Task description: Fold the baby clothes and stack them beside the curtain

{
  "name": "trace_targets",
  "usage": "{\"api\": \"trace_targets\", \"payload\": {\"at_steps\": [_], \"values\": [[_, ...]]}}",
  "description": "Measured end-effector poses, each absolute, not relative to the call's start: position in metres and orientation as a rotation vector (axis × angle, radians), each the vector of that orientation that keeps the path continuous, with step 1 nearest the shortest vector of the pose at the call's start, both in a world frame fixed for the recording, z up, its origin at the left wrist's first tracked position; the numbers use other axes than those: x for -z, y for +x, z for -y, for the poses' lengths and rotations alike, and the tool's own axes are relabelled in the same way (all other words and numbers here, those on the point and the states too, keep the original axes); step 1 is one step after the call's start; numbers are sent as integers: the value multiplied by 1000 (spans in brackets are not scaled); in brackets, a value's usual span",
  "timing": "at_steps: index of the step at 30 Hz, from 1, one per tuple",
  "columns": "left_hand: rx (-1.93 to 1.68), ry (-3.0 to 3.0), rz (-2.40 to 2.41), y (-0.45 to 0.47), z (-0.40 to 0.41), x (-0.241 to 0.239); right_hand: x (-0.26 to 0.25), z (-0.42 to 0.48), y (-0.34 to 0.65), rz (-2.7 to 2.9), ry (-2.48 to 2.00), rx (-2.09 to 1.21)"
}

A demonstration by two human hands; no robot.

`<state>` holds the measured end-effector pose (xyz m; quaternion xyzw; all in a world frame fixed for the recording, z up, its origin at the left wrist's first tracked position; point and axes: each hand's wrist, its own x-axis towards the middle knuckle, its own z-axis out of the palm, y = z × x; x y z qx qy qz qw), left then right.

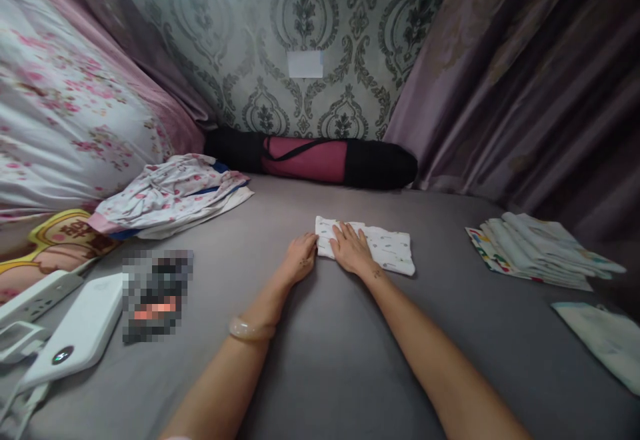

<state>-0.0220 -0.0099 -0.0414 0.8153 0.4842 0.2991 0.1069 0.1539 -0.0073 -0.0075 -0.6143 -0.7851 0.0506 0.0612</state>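
Note:
A white cloth (390, 248) with a small printed pattern lies folded into a flat rectangle on the grey bed sheet (320, 347). My right hand (351, 249) rests flat on its left half, fingers stretched out and a little apart. At the cloth's left end is my left hand (301, 257), its fingers held together and closed on the edge. The fingertips of that hand are partly hidden. A pale bangle sits on my left forearm.
On the right are a stack of folded cloths (537, 250) and a pale folded cloth (600, 340). To the left lie piled clothes (170, 193), a white power bank (77, 330), a power strip (43, 297) and a blurred-out object (157, 297). A black-and-pink long bag (305, 159) lies along the wall.

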Motion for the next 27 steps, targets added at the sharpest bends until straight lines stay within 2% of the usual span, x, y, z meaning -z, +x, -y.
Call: {"api": "trace_targets", "payload": {"at_steps": [7, 10, 22, 27], "values": [[-959, 2250, -1456, -24, 8, 38, -7, -2, 147, 2413, -1920, -257], [-1047, 2140, -1500, -25, 7, 38, -11, -9, 129, 2400, -1844, -202], [-1182, 1889, -1607, -26, 7, 31, 11, -12, 96, 2394, -1788, -280], [-1202, 1977, -1557, -26, 8, 32, 1, -13, 118, 2323, -1614, -469]]}}
